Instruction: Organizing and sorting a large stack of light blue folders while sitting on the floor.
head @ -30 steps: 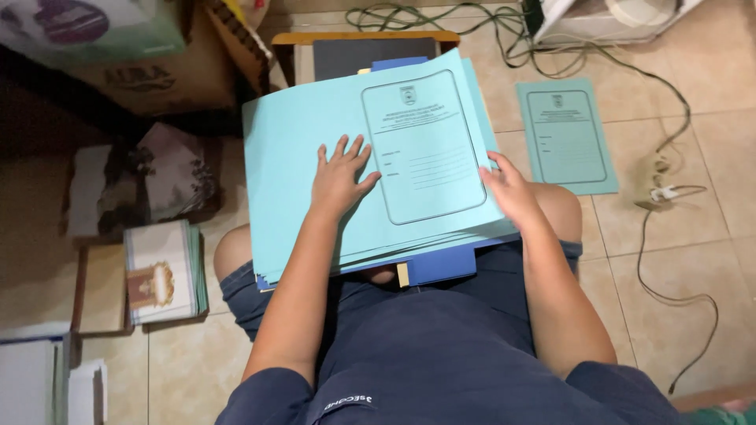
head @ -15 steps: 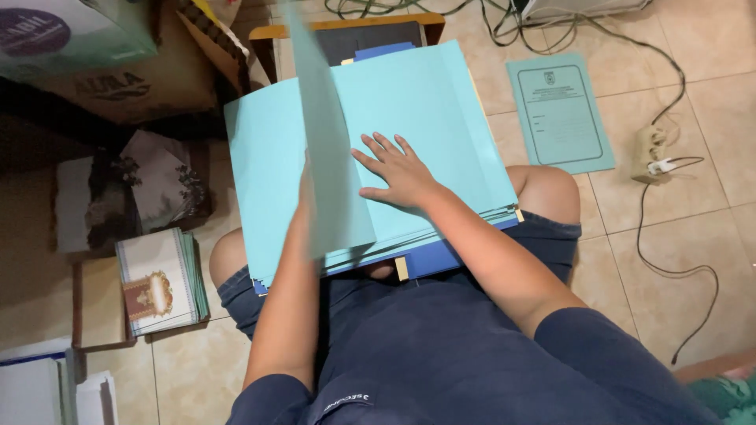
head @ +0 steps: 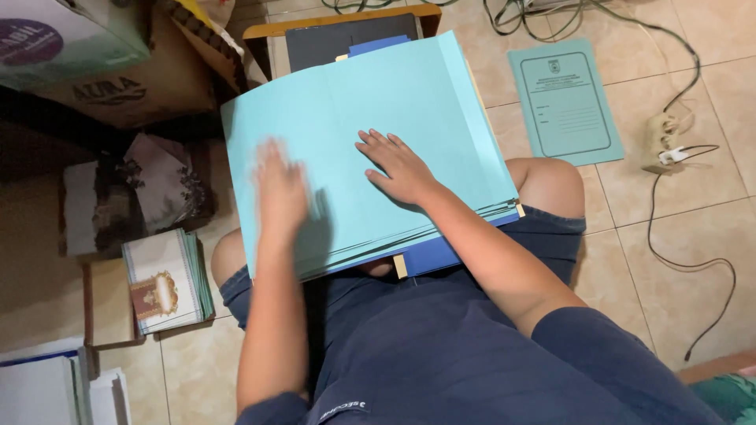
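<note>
A stack of light blue paper folders (head: 409, 94) lies opened flat on my lap, over a darker blue folder (head: 431, 256). My left hand (head: 280, 189) is blurred with motion and lies flat on the left half of the open folder, fingers apart. My right hand (head: 400, 167) presses flat on the middle of the folder, fingers spread. Neither hand grips anything.
A single light blue printed folder (head: 564, 101) lies on the tiled floor at the right, near a power strip (head: 660, 140) with cables. Cardboard boxes (head: 126, 75) stand at the upper left. Small stacks of booklets (head: 167, 279) and papers lie at the left. A dark board (head: 346, 35) is ahead.
The top folder's printed cover was lifted by my left hand and swung over to the left; it now lies open flat. My right hand moved to the middle of the folder.
</note>
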